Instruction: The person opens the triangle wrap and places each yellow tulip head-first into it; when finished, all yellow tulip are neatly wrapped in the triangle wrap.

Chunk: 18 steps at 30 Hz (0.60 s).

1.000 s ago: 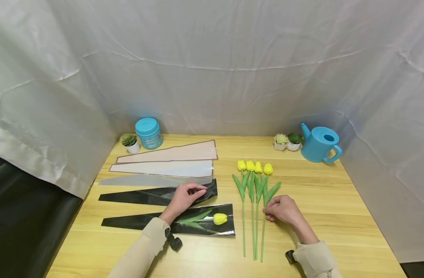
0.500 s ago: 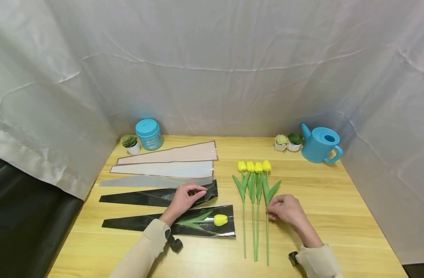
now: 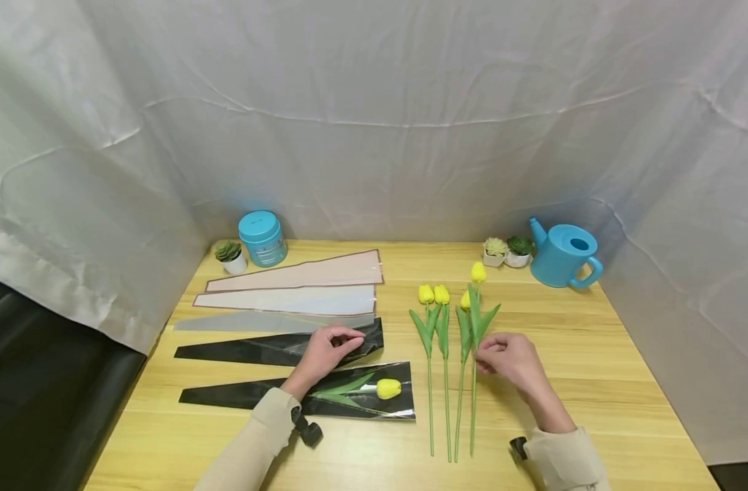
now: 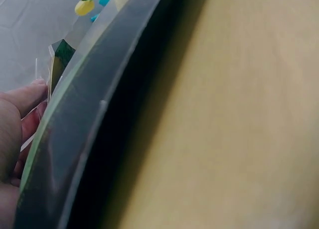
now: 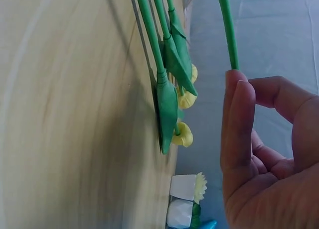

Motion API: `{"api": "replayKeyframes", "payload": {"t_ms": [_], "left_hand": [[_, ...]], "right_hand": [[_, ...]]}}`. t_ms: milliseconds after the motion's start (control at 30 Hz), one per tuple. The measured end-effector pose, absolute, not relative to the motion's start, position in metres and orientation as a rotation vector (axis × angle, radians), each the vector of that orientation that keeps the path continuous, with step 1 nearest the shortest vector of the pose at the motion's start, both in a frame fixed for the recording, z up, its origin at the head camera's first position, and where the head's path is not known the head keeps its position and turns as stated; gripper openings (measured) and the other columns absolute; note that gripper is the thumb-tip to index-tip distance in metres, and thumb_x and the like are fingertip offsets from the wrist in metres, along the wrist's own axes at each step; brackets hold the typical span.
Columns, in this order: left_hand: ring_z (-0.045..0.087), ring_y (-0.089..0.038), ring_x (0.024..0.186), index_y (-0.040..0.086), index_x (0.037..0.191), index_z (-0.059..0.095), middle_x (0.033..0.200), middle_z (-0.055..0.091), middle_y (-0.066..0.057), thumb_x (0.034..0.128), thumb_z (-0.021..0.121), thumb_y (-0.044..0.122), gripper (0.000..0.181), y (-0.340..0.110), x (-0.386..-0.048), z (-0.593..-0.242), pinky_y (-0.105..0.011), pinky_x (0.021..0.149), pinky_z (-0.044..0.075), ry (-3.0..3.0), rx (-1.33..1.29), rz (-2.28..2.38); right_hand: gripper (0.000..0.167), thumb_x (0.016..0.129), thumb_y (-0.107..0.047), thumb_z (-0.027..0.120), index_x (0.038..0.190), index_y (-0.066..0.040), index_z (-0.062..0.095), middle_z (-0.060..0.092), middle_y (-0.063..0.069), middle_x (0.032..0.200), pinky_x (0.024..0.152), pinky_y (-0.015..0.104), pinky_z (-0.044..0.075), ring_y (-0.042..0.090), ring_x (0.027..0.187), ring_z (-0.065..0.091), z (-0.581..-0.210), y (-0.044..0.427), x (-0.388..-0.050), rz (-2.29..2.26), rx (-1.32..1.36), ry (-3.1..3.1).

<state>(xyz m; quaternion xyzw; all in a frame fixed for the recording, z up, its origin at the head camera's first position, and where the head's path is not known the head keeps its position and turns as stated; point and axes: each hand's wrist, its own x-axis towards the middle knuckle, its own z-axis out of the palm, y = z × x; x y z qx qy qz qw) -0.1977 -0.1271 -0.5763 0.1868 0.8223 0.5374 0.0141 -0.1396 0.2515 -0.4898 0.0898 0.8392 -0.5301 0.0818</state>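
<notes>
My left hand (image 3: 327, 351) pinches the wide end of a black flower sleeve (image 3: 238, 348), whose clear film lifts at the fingertips in the left wrist view (image 4: 55, 69). My right hand (image 3: 513, 361) holds an artificial yellow tulip (image 3: 479, 273) by its green stem, just below the leaves. In the right wrist view that stem (image 5: 229, 32) is raised off the table, between thumb and fingers. Beside it lie three more tulips (image 3: 442, 294); the held one partly covers the nearest bloom. Closer to me, a second black sleeve (image 3: 226, 394) has a tulip (image 3: 389, 389) inside.
Beyond the black sleeves lie a grey sleeve (image 3: 226, 319), a white one (image 3: 324, 299) and a pink one (image 3: 324, 270). A blue jar (image 3: 263, 239), small potted succulents (image 3: 230, 254) and a blue watering can (image 3: 564, 256) stand along the back of the wooden table (image 3: 594, 382).
My right hand has shifted slightly right and lifted the tulip, whose bloom now shows higher. The neighbouring tulip has shifted a little right. The left hand keeps its place on the sleeve.
</notes>
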Motion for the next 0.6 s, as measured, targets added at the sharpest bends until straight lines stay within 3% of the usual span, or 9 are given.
{"api": "replayKeyframes", "payload": {"t_ms": [267,600], "left_hand": [[0.053,-0.012,0.064,0.023,0.109,0.082,0.091,0.07,0.005,0.0969,0.074,0.03,0.016,-0.126,-0.198,-0.578,-0.027,0.058,0.047,2.564,0.629,1.692],[0.053,-0.013,0.065,0.026,0.107,0.082,0.09,0.07,0.004,0.0965,0.075,0.03,0.013,-0.127,-0.197,-0.576,-0.027,0.059,0.047,2.566,0.595,1.685]], "right_hand": [[0.018,0.094,-0.005,0.07,0.106,0.009,0.069,0.075,0.011,0.084,0.072,0.036,0.063,0.018,0.074,0.073,-0.485,0.254,-0.15,-1.628,0.272,2.506],[0.024,0.097,-0.006,0.068,0.113,0.012,0.067,0.077,0.018,0.093,0.077,0.035,0.063,0.02,0.079,0.076,-0.481,0.249,-0.166,-1.771,0.245,2.418]]}}
